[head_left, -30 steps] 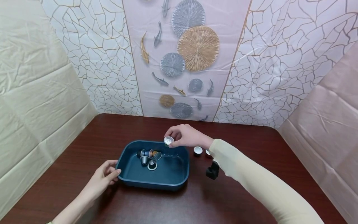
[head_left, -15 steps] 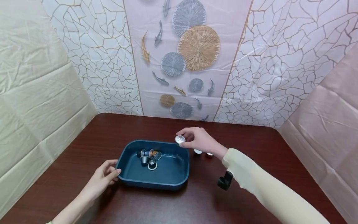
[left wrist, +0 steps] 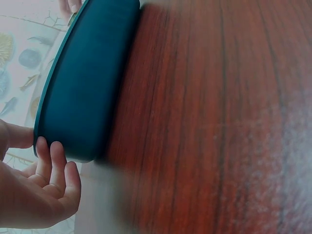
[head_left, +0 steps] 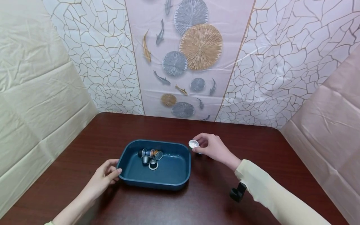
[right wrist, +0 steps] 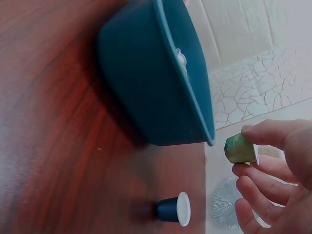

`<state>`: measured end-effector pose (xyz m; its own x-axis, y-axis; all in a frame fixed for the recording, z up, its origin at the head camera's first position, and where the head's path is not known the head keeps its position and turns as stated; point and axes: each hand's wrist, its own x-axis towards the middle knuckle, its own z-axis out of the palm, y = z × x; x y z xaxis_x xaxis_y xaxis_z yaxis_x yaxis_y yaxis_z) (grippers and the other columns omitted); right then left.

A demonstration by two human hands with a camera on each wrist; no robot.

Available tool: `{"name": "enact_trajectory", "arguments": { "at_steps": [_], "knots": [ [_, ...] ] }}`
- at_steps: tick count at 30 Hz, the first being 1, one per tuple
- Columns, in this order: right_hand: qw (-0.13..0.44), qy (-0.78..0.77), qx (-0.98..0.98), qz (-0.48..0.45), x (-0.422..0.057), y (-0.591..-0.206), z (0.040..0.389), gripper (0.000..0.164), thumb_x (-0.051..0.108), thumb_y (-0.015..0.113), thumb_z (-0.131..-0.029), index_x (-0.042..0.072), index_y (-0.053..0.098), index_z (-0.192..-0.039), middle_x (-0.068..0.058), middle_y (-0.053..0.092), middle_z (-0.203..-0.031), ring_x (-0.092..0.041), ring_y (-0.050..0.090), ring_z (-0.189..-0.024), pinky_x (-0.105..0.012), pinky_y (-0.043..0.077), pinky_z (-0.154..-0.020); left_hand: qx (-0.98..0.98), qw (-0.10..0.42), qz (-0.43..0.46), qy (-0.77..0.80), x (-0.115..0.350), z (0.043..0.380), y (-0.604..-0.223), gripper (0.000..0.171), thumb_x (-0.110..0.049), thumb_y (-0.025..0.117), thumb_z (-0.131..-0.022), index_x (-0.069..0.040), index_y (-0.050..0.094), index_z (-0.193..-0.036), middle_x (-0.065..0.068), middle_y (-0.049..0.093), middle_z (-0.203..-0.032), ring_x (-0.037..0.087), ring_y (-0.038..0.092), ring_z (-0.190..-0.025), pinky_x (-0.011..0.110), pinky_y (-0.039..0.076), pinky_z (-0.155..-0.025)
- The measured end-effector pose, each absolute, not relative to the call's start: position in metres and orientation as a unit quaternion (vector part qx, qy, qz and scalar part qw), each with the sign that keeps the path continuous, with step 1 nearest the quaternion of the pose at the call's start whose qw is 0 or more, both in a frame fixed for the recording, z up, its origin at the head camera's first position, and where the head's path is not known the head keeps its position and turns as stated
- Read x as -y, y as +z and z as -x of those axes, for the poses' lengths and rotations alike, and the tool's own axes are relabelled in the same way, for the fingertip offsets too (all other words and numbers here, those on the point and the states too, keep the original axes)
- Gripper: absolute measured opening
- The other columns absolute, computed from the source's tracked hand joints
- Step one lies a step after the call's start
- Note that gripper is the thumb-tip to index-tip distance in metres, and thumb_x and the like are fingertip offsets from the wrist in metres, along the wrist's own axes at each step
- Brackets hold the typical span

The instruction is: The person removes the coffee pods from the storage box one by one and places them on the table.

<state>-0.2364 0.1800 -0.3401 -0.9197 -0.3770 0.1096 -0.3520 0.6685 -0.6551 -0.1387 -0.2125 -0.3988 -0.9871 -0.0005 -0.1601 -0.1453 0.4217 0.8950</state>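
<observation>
My left hand holds the left end of a dark blue-green plastic bin, thumb over the rim and fingers against the outer wall, as the left wrist view shows. Between the thumb and fingers of my right hand is a coffee capsule, its silver lid facing my head. The right wrist view shows its green body, just off the bin's right end. Several coffee capsules lie bunched in the bin's back left part.
On the table to the bin's right stands a dark blue capsule with a pale lid, mostly hidden behind my right hand in the head view. The brown wooden table ends at a patterned cloth wall behind.
My right hand has moved right, and slightly nearer to me, from over the bin's back rim to just beyond its right end, still pinching the green capsule. My left hand stays put.
</observation>
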Motion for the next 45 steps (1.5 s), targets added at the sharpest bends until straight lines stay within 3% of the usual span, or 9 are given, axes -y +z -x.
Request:
{"name": "enact_trajectory", "arguments": {
  "at_steps": [11,20,30,45],
  "knots": [
    [0.019,-0.362,-0.921,0.146,-0.192,-0.364,0.226,0.029,0.020,0.080,-0.083,0.012,0.070,-0.109,-0.006,0.073,-0.099,-0.019,0.066,-0.085,-0.028,0.055,-0.075,-0.840,0.069,0.043,0.536,0.212,0.139,-0.397,0.047,-0.016,0.055,-0.101,0.002,0.039,-0.142,0.001,0.064,-0.087,0.014,0.059,-0.080,0.028,0.052,-0.071],
    [0.036,-0.375,-0.918,0.121,-0.195,-0.380,0.221,0.030,0.015,0.080,-0.081,0.007,0.069,-0.107,-0.009,0.073,-0.094,-0.017,0.064,-0.070,-0.027,0.053,-0.058,-0.841,0.072,0.046,0.534,0.213,0.140,-0.398,0.047,-0.016,0.054,-0.102,0.002,0.038,-0.143,0.000,0.063,-0.086,0.014,0.059,-0.080,0.028,0.052,-0.071],
    [0.037,-0.354,-0.927,0.122,-0.196,-0.390,0.219,0.029,0.014,0.081,-0.081,0.007,0.071,-0.107,-0.007,0.074,-0.096,-0.014,0.068,-0.077,-0.026,0.055,-0.068,-0.840,0.071,0.044,0.536,0.212,0.139,-0.398,0.048,-0.016,0.054,-0.102,0.002,0.038,-0.143,0.001,0.064,-0.087,0.014,0.059,-0.080,0.028,0.052,-0.071],
    [0.016,-0.318,-0.939,0.129,-0.196,-0.394,0.218,0.025,0.017,0.082,-0.079,0.010,0.073,-0.102,-0.002,0.075,-0.091,-0.010,0.068,-0.078,-0.026,0.054,-0.070,-0.840,0.068,0.041,0.537,0.212,0.139,-0.398,0.048,-0.017,0.054,-0.102,0.002,0.038,-0.142,0.000,0.064,-0.087,0.014,0.060,-0.080,0.028,0.052,-0.072]
  ]
}}
